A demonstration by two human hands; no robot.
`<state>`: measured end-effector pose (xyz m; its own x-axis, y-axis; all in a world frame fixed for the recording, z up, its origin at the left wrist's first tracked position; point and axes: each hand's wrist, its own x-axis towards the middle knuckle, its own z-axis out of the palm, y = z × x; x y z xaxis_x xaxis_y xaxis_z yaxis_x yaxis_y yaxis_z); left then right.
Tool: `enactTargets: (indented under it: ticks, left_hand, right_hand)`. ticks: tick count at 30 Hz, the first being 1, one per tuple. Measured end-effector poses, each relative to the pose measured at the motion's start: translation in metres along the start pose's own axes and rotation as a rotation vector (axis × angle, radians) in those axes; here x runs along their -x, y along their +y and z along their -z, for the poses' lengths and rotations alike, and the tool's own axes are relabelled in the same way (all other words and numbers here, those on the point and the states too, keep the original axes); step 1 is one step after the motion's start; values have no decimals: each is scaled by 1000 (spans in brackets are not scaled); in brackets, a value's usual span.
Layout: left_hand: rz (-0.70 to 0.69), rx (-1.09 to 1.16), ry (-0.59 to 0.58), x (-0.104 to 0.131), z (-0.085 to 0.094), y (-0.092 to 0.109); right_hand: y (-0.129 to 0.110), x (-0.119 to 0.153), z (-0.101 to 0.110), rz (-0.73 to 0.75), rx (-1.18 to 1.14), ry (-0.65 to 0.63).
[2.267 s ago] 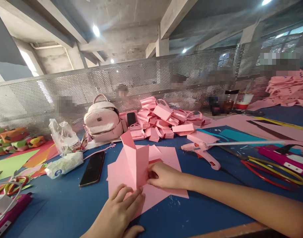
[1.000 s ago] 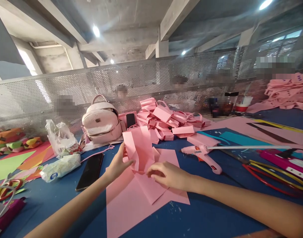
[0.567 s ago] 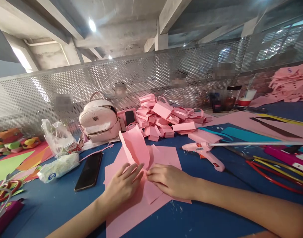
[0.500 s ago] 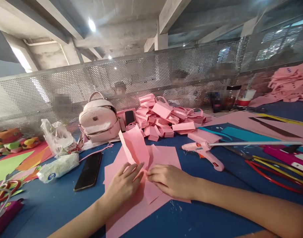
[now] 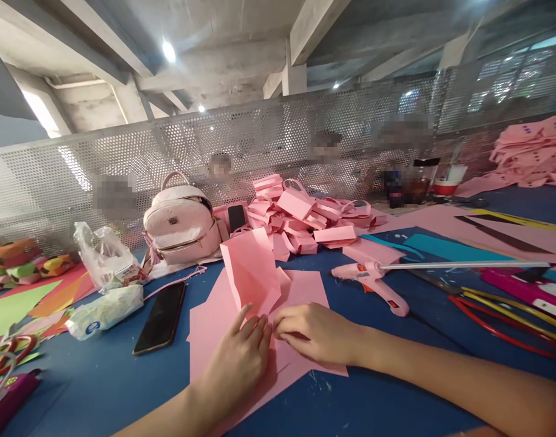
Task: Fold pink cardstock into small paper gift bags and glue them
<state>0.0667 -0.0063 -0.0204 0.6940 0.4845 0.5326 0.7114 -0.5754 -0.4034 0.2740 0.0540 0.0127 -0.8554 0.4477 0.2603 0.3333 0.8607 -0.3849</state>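
Pink paper (image 5: 253,267) is standing partly folded, its near end seemingly unfinished; my bunched fingers (image 5: 256,331) are touching it, pinching unclear.

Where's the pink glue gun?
In the head view, the pink glue gun lies on the blue table, right of the middle, beyond the right hand and to the right of the flat pink paper.

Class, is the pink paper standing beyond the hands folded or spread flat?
Folded: the pink paper stands in panels set at an angle, with a crease between them, just beyond the left hand.
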Motion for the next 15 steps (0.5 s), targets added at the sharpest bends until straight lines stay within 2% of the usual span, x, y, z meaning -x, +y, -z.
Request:
enactTargets:
  ticks: [3, 6, 11, 15]
  left_hand:
    - [33, -23, -26, -1, 3, 9]
    - [43, -51, -26, -2, 5, 14]
    - [97, -13, -68, 1, 4, 14]
    - [144, 93, -186, 3, 5, 11]
  right_hand:
    - [1, -2, 1, -84, 66, 69]
    - [2, -4, 0, -154, 261, 30]
    - [1, -3, -2, -160, 394, -51]
    - [1, -2, -3, -129, 402, -45]
